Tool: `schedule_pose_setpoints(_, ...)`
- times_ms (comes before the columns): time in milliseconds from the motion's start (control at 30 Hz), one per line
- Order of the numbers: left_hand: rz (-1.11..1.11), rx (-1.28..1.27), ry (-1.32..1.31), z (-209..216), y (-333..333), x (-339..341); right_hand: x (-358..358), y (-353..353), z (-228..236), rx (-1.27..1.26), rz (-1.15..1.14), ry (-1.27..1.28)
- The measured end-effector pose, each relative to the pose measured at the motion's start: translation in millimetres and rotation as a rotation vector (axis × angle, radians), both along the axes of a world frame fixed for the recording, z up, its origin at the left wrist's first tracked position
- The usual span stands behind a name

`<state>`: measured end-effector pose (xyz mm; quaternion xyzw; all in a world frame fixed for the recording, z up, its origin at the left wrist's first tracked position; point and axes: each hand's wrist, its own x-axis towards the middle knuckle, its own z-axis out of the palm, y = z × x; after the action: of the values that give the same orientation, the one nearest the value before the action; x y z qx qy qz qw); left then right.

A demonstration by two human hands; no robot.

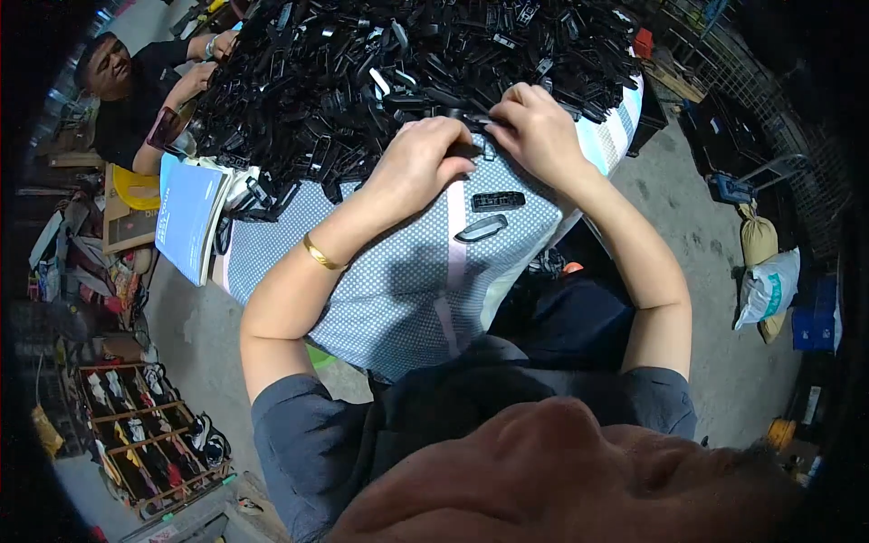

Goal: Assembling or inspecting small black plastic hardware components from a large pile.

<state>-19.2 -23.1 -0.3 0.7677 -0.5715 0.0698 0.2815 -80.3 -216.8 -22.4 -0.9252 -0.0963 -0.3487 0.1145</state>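
A large heap of narrow black plastic parts (317, 81) covers the far side of a cloth-covered table (362, 271). At the heap's near edge, my left hand (421, 163) is closed with its fingertips curled under, on a dark plastic part (474, 117) that is mostly hidden. My right hand (539, 131) pinches at the same spot from the other side. Just nearer to me, a black ridged piece (498, 201) lies on the patterned cloth. Beside it rests a black oval piece (482, 228) with a pale shine on top.
At the left table edge lies a blue booklet (188, 217). Across at the far left, another person (127, 100) has both hands at the heap. Sacks (769, 290) and a blue box (815, 317) stand on the floor to the right; a compartmented rack (149, 434) is at lower left.
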Motion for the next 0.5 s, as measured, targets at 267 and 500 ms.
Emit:
schedule_pose_setpoints(267,0.087,-0.136,0.376,-1,-3,6,-13,9,7,0.778,0.284,0.242)
schedule_pose_setpoints(500,-0.05,-0.473,1.169,-6,-2,5,-21,27,6,1.16,0.367,0.341)
